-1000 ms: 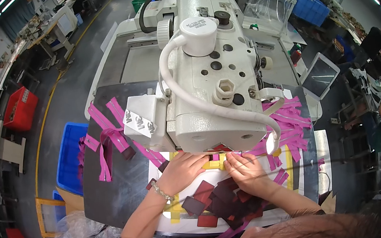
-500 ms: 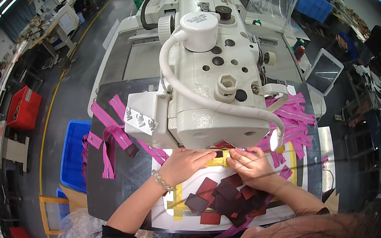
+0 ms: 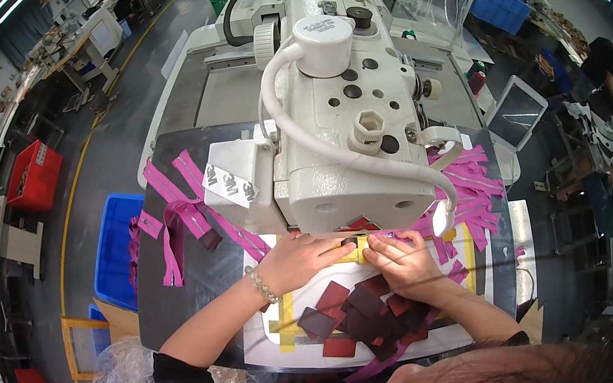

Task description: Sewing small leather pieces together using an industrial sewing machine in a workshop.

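Your left hand now lies further in under the head of the sewing machine, fingertips at the yellow strip, closer to your right hand. Your view sits lower and nearer than a second ago, so the dark red pieces show larger.

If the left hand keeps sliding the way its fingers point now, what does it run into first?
The left hand points right along the yellow template strip, so it would probably meet the right hand first, whose fingertips sit just across from it under the sewing machine head. Depth there is hard to judge.
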A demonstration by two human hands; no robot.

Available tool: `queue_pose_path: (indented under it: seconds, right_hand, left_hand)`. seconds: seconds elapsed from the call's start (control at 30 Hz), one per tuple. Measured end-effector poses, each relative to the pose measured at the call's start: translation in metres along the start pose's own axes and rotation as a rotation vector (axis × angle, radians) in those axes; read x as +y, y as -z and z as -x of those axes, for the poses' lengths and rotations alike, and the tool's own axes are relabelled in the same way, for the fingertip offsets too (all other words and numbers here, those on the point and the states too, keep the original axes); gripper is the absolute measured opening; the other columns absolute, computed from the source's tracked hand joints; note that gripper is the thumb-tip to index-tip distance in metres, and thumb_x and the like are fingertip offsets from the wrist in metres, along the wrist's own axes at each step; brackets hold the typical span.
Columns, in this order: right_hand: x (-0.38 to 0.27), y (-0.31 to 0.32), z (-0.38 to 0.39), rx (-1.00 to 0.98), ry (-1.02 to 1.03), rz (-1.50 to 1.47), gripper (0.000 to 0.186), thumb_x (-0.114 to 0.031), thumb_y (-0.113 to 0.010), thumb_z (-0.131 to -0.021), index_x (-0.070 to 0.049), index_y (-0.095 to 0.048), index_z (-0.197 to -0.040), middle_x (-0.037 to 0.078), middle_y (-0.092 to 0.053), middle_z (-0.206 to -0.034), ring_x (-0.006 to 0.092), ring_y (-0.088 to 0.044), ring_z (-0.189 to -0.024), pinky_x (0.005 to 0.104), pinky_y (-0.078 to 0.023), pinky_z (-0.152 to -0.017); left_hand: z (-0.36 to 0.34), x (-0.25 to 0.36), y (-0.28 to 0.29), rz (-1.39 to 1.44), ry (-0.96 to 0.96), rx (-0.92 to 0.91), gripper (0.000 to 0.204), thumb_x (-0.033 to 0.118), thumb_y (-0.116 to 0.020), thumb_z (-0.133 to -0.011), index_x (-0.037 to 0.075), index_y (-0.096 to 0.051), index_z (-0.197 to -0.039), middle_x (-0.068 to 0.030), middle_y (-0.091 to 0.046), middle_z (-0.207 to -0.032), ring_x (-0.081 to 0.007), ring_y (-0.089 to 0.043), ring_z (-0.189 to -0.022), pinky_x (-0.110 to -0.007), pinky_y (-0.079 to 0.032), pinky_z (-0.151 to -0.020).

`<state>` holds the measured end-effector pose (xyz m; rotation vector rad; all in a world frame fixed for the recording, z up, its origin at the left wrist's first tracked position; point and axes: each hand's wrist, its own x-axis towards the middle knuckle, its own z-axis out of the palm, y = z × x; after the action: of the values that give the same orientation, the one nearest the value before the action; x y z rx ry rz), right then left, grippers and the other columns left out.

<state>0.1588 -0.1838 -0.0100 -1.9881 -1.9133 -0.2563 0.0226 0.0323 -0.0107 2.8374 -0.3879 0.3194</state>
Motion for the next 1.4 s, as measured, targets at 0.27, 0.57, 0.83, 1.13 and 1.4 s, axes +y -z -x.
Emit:
queue_pose_path:
  seconds: [0.27, 0.57, 0.83, 1.13, 1.4]
  right_hand:
    - [-0.014, -0.003, -0.006, -0.006, -0.129, -0.011, 0.034, -0.005, -0.06, -0.072, -0.008, -0.06, -0.106, 0.007, -0.062, -0.111, 0.0157, -0.06, -0.1, 0.0382, -0.035, -0.087]
    - [-0.026, -0.008, -0.012, 0.052, -0.244, 0.074, 0.04, -0.005, -0.058, -0.07, -0.01, -0.06, -0.11, 0.003, -0.062, -0.101, 0.0151, -0.058, -0.087, 0.0372, -0.036, -0.084]
    - [-0.042, -0.022, -0.022, 0.11, -0.328, 0.155, 0.035, -0.01, -0.058, -0.072, -0.006, -0.063, -0.106, 0.002, -0.057, -0.089, 0.0174, -0.057, -0.087, 0.0361, -0.038, -0.08]
    - [-0.045, -0.031, -0.02, 0.172, -0.317, 0.245, 0.035, -0.013, -0.058, -0.072, -0.004, -0.063, -0.106, 0.005, -0.057, -0.093, 0.0191, -0.056, -0.089, 0.0372, -0.04, -0.078]
    - [-0.042, -0.027, -0.018, 0.156, -0.287, 0.216, 0.035, -0.012, -0.058, -0.072, -0.005, -0.063, -0.106, 0.004, -0.057, -0.092, 0.0188, -0.057, -0.091, 0.0364, -0.04, -0.078]
  left_hand:
    - [-0.004, 0.008, -0.001, -0.027, 0.036, 0.004, 0.037, 0.021, -0.058, -0.082, 0.019, -0.056, -0.119, 0.0041, -0.06, -0.11, -0.0143, -0.061, -0.093, -0.034, -0.046, -0.075]
    - [-0.005, 0.015, -0.004, -0.127, 0.026, 0.05, 0.034, 0.024, -0.06, -0.082, 0.018, -0.057, -0.115, 0.0066, -0.058, -0.114, -0.0142, -0.058, -0.093, -0.039, -0.042, -0.081]
    - [0.0, 0.007, -0.009, -0.104, 0.056, -0.038, 0.034, 0.031, -0.062, -0.082, 0.016, -0.058, -0.111, 0.0033, -0.059, -0.114, -0.0171, -0.057, -0.093, -0.038, -0.042, -0.081]
    - [0.009, 0.008, -0.013, 0.03, 0.2, 0.174, 0.044, 0.032, -0.071, -0.074, 0.012, -0.062, -0.112, -0.0071, -0.055, -0.114, -0.0258, -0.049, -0.11, -0.041, -0.036, -0.097]
    - [0.007, 0.016, -0.017, -0.075, 0.18, 0.148, 0.051, 0.029, -0.073, -0.069, 0.019, -0.061, -0.118, -0.008, -0.051, -0.119, -0.0285, -0.047, -0.113, -0.045, -0.034, -0.099]
